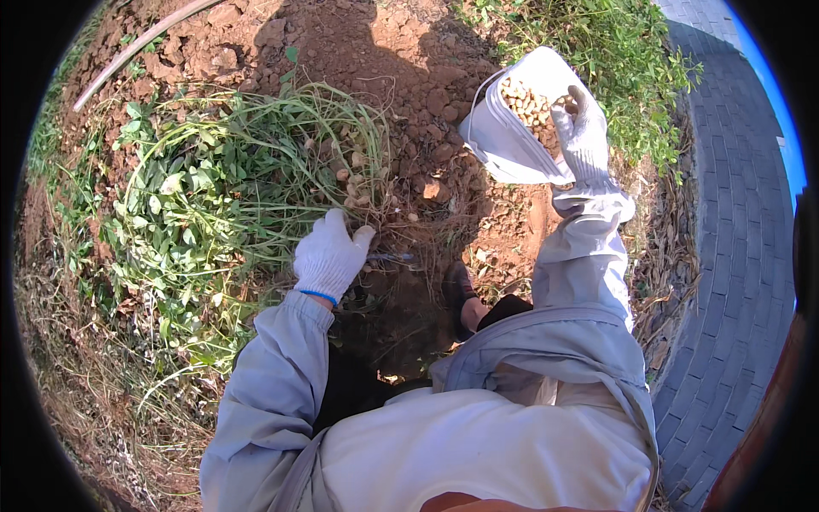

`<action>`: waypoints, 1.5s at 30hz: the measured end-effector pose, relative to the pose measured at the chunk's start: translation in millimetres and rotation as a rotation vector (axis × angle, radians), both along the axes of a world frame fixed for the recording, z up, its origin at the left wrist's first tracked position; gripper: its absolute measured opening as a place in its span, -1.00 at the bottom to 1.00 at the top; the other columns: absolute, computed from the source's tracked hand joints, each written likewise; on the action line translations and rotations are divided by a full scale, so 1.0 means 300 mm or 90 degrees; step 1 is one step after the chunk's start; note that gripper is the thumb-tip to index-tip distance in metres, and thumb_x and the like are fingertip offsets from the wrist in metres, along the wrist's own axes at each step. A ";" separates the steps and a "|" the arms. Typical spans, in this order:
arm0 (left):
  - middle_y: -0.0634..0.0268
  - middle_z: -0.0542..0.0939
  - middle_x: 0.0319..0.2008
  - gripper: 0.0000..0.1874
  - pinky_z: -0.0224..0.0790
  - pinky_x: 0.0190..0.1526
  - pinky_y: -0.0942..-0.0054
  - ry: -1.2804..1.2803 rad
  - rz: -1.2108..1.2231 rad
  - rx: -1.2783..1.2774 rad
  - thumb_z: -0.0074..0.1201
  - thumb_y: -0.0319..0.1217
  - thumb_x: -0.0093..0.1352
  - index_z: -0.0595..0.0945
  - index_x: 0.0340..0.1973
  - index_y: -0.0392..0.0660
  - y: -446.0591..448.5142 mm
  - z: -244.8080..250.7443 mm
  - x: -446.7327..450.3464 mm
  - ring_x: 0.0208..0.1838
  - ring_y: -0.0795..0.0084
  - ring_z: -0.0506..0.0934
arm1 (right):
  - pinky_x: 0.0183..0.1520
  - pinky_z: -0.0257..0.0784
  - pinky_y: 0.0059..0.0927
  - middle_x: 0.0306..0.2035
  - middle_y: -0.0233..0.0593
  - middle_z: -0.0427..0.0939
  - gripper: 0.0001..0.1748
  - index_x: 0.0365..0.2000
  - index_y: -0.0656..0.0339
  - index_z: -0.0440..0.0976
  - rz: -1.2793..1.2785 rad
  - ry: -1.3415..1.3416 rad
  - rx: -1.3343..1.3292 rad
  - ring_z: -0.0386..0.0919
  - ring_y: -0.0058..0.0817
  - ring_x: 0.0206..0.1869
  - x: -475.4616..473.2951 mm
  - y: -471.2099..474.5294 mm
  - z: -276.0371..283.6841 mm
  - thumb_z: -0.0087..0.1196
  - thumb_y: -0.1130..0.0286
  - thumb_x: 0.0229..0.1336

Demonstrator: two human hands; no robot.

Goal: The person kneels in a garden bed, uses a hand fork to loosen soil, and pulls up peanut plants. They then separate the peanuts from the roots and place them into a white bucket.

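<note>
My left hand, in a white knitted glove with a blue cuff edge, is at the lower right edge of a heap of pulled peanut plants; whether its fingers grip a stem is not plain. Peanut pods hang among the roots just above it. My right hand, in a soiled white glove, is over the right side of a white plastic bucket, its thumb and fingers curled near one another. Whether something is between them cannot be made out. Inside the tilted bucket lie many loose peanuts.
Clumpy reddish soil surrounds the bucket and plants. A pale curved stick lies at the upper left. Leafy green plants grow at the upper right, beside a grey brick path. My shoe rests on the soil between my arms.
</note>
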State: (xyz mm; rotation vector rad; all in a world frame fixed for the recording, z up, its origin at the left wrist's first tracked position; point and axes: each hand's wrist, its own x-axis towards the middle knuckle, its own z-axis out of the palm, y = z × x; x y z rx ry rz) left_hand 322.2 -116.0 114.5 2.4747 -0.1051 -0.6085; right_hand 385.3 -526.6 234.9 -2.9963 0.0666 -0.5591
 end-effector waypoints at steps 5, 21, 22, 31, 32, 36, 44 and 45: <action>0.08 0.61 -0.37 -0.68 0.49 -0.20 0.10 -0.308 0.037 -0.236 0.23 -0.21 0.34 0.63 -0.10 -0.12 0.007 0.052 -0.002 -0.29 0.00 0.62 | 0.36 0.19 0.03 0.16 0.08 0.47 -0.31 0.27 0.17 0.34 0.103 0.043 0.090 0.26 0.02 0.37 -0.105 0.347 -0.096 0.25 0.28 0.14; 0.42 0.52 -0.53 -0.74 0.30 -0.50 0.60 0.324 0.249 -0.780 0.11 -0.20 0.46 0.60 -0.33 -0.13 0.052 0.185 -0.072 -0.56 0.62 0.41 | 0.36 0.18 0.21 0.27 -0.03 0.34 -0.24 0.20 -0.07 0.40 0.457 0.077 -0.058 0.33 -0.03 0.33 -0.230 0.859 -0.104 0.30 0.33 -0.13; 0.41 0.53 -0.52 -0.75 0.30 -0.50 0.60 0.284 0.239 -0.779 0.11 -0.21 0.46 0.60 -0.33 -0.14 0.050 0.184 -0.082 -0.57 0.62 0.42 | 0.36 0.18 0.22 0.27 -0.02 0.34 -0.23 0.20 -0.06 0.39 0.459 0.079 -0.054 0.33 -0.03 0.33 -0.231 0.861 -0.096 0.31 0.32 -0.13; 0.33 0.60 -0.52 -0.76 0.36 -0.38 0.51 0.133 0.185 -0.698 0.14 -0.30 0.38 0.68 -0.34 -0.25 -0.022 0.244 -0.140 -0.46 0.57 0.52 | 0.31 0.23 0.24 0.26 0.06 0.36 -0.23 0.23 -0.02 0.37 0.503 0.108 0.044 0.38 0.01 0.29 -0.237 0.808 -0.084 0.31 0.32 -0.09; 0.31 0.62 -0.50 -0.75 0.40 -0.33 0.48 0.112 0.157 -0.638 0.14 -0.30 0.37 0.69 -0.32 -0.27 -0.048 0.253 -0.142 -0.43 0.54 0.55 | 0.29 0.26 0.22 0.23 0.10 0.39 -0.22 0.24 0.01 0.36 0.524 0.114 0.062 0.43 0.06 0.24 -0.227 0.775 -0.109 0.30 0.31 -0.08; 0.31 0.64 -0.47 -0.75 0.43 -0.26 0.45 0.125 0.202 -0.565 0.15 -0.29 0.36 0.70 -0.32 -0.25 -0.098 0.277 -0.142 -0.38 0.53 0.56 | 0.29 0.27 0.15 0.22 0.16 0.37 -0.18 0.27 0.08 0.33 0.579 0.137 0.246 0.43 0.14 0.18 -0.212 0.730 -0.194 0.30 0.32 -0.09; 0.34 0.53 -0.26 -0.87 0.33 -0.05 0.46 0.090 0.595 -0.924 0.03 -0.36 0.47 0.56 -0.23 -0.16 -0.189 0.286 -0.109 -0.18 0.49 0.47 | 0.34 0.14 0.30 0.32 0.22 0.20 -0.18 0.27 -0.07 0.31 0.569 0.062 0.232 0.23 0.22 0.35 -0.192 0.687 -0.211 0.24 0.42 -0.11; 0.34 0.52 -0.23 -0.89 0.31 0.00 0.45 0.050 0.600 -0.956 0.02 -0.38 0.47 0.55 -0.23 -0.15 -0.216 0.232 -0.120 -0.14 0.48 0.46 | 0.35 0.13 0.30 0.32 0.23 0.19 -0.21 0.24 -0.06 0.34 0.586 0.061 0.245 0.22 0.22 0.36 -0.204 0.692 -0.236 0.23 0.41 -0.11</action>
